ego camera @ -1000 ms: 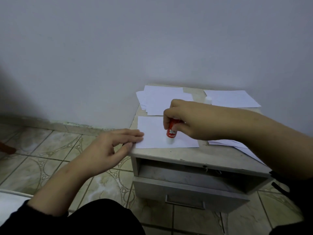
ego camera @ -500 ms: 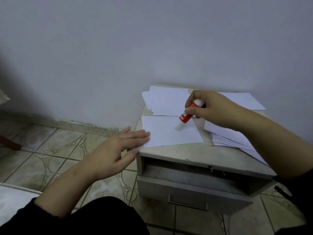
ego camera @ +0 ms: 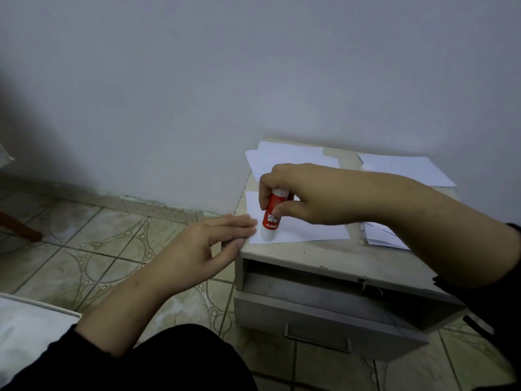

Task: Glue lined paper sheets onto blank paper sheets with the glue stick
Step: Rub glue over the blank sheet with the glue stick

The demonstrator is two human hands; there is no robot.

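a red-and-white glue stick [ego camera: 272,214] is gripped upright in the curled fingers of the right hand [ego camera: 303,194], its tip pressed to a white paper sheet [ego camera: 307,228] on the small grey counter [ego camera: 324,256]. the sheet's left edge is held flat by the straight fingers of the left hand [ego camera: 205,246]. further white sheets [ego camera: 287,160] are stacked behind.

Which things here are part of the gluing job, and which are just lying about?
In the job:
glue stick, gripped by the right hand
front sheet, steadied by the left hand
paper stacks: back left, back right, right

Lying about:
open drawer
brown wooden leg
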